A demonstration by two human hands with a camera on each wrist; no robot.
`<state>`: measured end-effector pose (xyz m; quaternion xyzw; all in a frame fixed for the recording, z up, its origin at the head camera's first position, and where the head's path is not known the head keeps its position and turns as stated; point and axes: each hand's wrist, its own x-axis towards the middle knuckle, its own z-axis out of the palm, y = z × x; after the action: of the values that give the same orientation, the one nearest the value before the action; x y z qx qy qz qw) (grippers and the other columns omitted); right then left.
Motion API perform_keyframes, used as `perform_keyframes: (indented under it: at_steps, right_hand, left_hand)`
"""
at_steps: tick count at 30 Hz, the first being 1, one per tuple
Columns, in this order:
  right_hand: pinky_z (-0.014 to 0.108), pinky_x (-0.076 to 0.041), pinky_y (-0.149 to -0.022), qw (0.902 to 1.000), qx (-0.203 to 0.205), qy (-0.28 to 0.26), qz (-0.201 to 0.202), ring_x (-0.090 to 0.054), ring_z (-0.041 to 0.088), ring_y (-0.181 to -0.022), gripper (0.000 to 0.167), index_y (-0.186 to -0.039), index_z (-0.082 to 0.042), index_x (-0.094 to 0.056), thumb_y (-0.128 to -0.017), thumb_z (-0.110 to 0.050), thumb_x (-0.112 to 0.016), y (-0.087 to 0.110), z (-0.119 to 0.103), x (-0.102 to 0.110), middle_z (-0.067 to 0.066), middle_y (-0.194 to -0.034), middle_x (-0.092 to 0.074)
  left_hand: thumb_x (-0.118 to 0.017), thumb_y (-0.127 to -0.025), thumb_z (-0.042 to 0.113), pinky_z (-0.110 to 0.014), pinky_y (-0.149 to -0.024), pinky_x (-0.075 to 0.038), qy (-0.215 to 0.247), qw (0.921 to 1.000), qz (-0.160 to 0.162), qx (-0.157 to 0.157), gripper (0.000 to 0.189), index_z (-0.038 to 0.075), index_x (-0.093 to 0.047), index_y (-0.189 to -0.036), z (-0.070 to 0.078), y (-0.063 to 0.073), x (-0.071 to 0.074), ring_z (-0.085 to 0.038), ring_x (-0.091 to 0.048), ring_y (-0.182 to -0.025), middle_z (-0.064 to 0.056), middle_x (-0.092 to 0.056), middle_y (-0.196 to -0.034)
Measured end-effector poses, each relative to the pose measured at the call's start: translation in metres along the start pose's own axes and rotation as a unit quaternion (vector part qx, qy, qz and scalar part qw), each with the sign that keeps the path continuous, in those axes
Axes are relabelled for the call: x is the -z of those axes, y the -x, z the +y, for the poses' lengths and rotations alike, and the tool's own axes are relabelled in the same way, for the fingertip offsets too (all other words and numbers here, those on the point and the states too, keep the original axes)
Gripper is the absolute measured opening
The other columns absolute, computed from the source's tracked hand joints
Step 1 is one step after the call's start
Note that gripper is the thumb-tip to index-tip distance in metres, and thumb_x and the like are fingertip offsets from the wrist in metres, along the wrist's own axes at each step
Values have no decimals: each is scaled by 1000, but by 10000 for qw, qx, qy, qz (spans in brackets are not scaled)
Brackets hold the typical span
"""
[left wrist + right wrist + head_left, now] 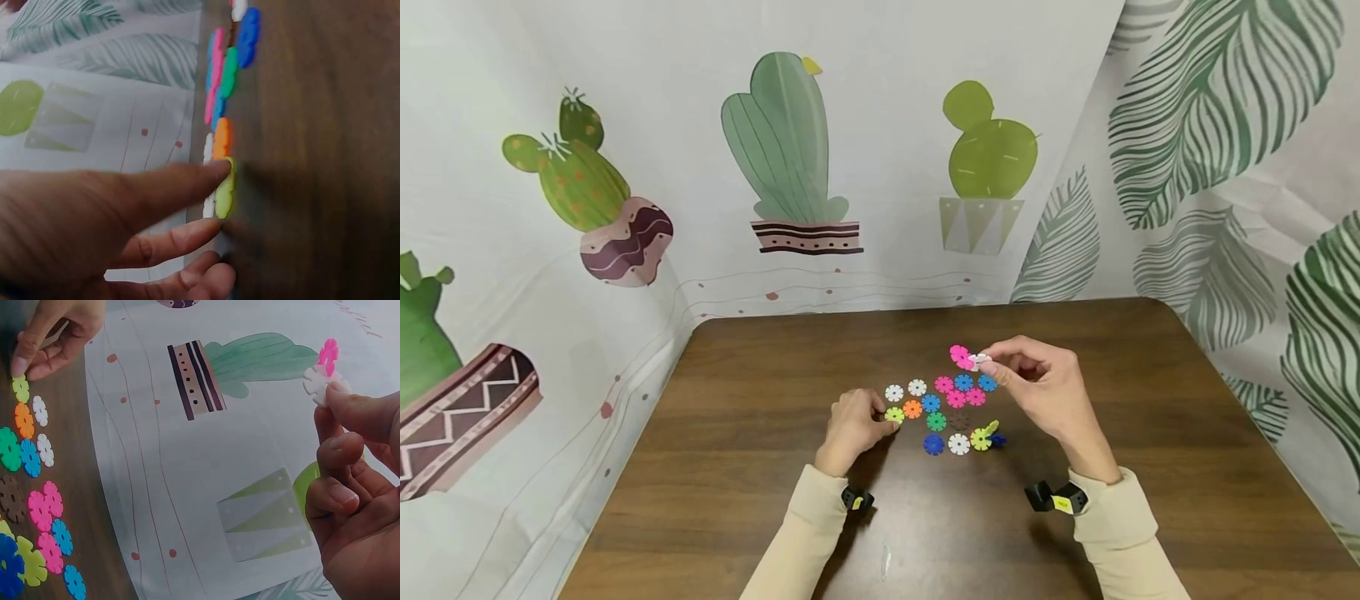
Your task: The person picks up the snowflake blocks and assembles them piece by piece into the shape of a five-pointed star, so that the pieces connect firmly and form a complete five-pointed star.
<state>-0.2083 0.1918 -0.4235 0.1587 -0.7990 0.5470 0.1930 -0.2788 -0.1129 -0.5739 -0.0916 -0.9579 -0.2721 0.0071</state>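
My right hand (1047,385) is raised above the table, pinching a white snowflake disc (317,384) between thumb and index finger. A pink snowflake disc (961,357) is joined to it, standing at an angle to the white one. On the table at the left end of the spread, my left hand (854,423) pinches a lime snowflake disc (225,194), with the thumb at one edge and index finger at the other. Beside that disc lie an orange disc (912,409) and two white discs (40,411).
Toward the middle lie more loose discs: blue (931,403), green (936,422), brown (960,421) and several pink (956,398). Nearest me, yellow-green discs (981,439) and a dark blue one (997,440) form a joined piece. A printed cloth (880,167) hangs behind the wooden table (760,375).
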Motion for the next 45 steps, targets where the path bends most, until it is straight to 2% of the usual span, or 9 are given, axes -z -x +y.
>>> perform_keyframes:
  at_steps: [5,12,18,24,27,33,36,40,45]
  right_hand:
    - [29,-40,-49,9999,0,-109,71,-49,13,-58,15,-103,-14,-82,-92,-4,-84,-1,-2,1,3,-68,-62]
    - [30,-39,-49,9998,4,-137,141,-48,13,-58,17,-102,-14,-83,-91,-1,-84,-2,-4,1,-1,-67,-59]
    - [30,-38,-48,9997,38,-157,174,-47,12,-58,17,-101,-13,-82,-90,1,-83,-2,-4,0,-1,-66,-58]
    - [30,-37,-48,9993,-11,-261,257,-46,12,-58,16,-101,-11,-83,-90,1,-83,-2,-4,-1,-2,-66,-58]
    - [30,-37,-47,9991,-67,-314,272,-46,12,-57,15,-102,-10,-82,-90,0,-83,-2,-4,-2,-2,-66,-58]
    - [29,-40,-48,9986,-250,-429,202,-49,13,-58,13,-102,-9,-82,-92,-3,-83,-1,-4,-4,-3,-70,-65]
    - [30,-40,-48,9982,-245,-553,25,-49,13,-57,12,-102,-9,-81,-92,-2,-83,-1,-4,-7,-2,-71,-66]
    - [30,-40,-48,9973,-146,-690,-207,-50,12,-57,12,-100,-9,-81,-92,-1,-82,0,-3,-9,3,-71,-68]
    - [28,-43,-49,9971,-106,-609,-454,-52,13,-58,12,-100,-11,-81,-92,-3,-83,0,-2,-9,6,-73,-68]
  left_hand:
    - [-99,-74,33,-37,-62,-54,-46,9999,112,65,29,24,-73,-83,-3,-2,-12,-25,-68,-85,2,-70,-91]
    - [-97,-79,30,-39,-57,-52,297,9990,317,-75,33,11,-73,-91,26,11,7,-25,-65,-75,-5,-71,-88]
    - [-97,-77,26,-34,-60,-49,531,9984,188,-1,33,18,-67,-87,25,11,7,-17,-64,-75,1,-71,-84]
    - [-84,-88,4,-29,-70,-54,1593,9859,-314,-412,15,6,-70,-94,54,19,41,-19,-72,-72,-8,-76,-80]
    - [-78,-92,-1,-23,-69,-58,2992,9521,-596,-221,13,1,-71,-102,73,22,55,-17,-75,-72,-8,-77,-84]
    - [-73,-98,-1,-19,-69,-61,5675,8176,-970,97,22,-7,-69,-119,109,33,73,-10,-74,-71,2,-76,-83]
    - [-69,-101,-1,-15,-67,-59,6261,7704,-1169,267,16,-3,-70,-117,119,40,77,-7,-73,-68,3,-77,-81]
    - [-66,-103,0,-14,-65,-58,6625,7368,-1291,396,9,5,-73,-108,127,46,79,-6,-72,-66,3,-78,-82]
    - [-66,-103,2,-15,-66,-59,6694,7288,-1382,393,10,8,-73,-105,129,48,81,-6,-71,-65,2,-77,-81]
